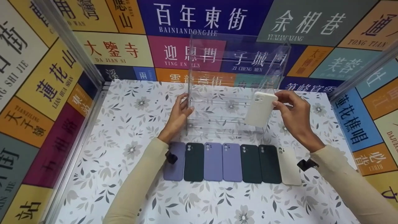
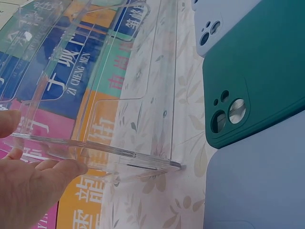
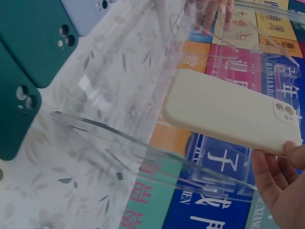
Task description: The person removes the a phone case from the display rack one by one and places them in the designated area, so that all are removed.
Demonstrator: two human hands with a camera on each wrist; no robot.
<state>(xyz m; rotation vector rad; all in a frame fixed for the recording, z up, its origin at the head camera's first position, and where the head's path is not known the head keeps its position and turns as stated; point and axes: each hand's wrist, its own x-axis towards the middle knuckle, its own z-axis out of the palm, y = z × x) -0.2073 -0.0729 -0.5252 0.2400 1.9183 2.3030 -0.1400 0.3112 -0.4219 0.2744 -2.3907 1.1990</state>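
A clear acrylic tiered display rack stands on the floral-patterned table. My left hand grips its left side panel, thumb on one face and fingers on the other, as the left wrist view shows. On the right, my right hand pinches a cream phone case by its edge near the camera cutout. The case is tilted in front of the rack's right part; in the right wrist view the cream case shows its back. Whether it touches a shelf I cannot tell.
Before the rack lies a side-by-side row of phone cases: purple, dark green and, at the right end, another cream case. My left sleeve partly covers the leftmost purple one. Panels printed with Chinese characters wall the table's back and sides.
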